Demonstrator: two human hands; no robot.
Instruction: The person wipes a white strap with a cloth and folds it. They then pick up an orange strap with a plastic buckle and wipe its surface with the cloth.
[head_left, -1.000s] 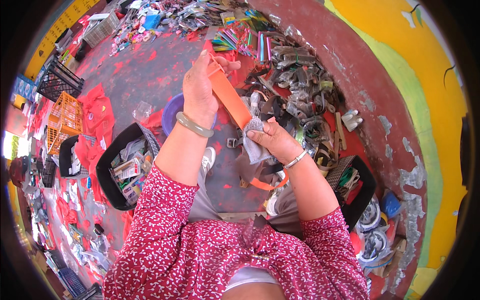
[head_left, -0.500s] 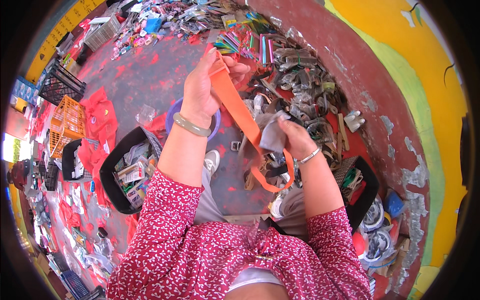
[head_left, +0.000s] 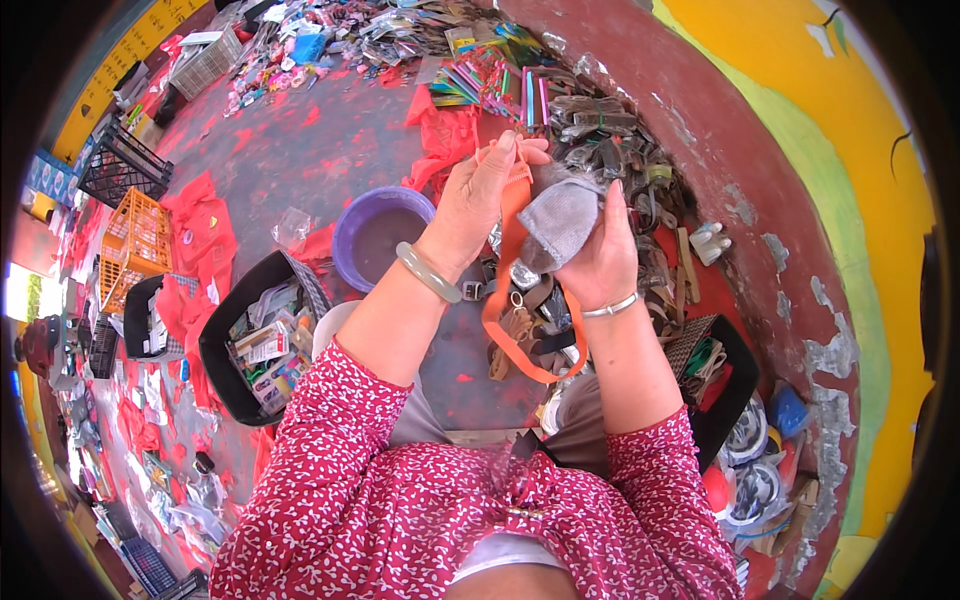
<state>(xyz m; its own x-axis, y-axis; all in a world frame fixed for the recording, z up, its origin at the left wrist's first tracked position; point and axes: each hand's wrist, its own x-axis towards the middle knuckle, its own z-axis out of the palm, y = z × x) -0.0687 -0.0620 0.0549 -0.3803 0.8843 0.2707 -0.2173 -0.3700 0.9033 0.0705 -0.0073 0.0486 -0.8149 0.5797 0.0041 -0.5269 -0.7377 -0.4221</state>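
Note:
In front of me, my left hand (head_left: pixel 478 197) is closed around the upper end of an orange belt (head_left: pixel 510 235). The band hangs down from the fingers and curves in a loop below both hands. A grey cloth (head_left: pixel 563 220) lies in my right hand (head_left: pixel 604 262), held between the thumb and fingers. The two hands are close together, with the cloth right beside the upper part of the belt. Some of the right fingers are hidden behind the cloth. A bangle circles my left wrist, and a silver bracelet my right.
A purple basin (head_left: pixel 374 240) with murky water stands beyond my left forearm. Bundled belts in clear wrapping (head_left: pixel 600 125) pile along the wall (head_left: pixel 690 120). Black boxes (head_left: pixel 225 350) of small packages stand at left, near an orange crate (head_left: pixel 133 245); another black box (head_left: pixel 735 385) is at right.
My left hand has moved right and slightly nearer with the belt. My right hand has risen with the cloth, bringing the hands together. The purple basin now shows more fully.

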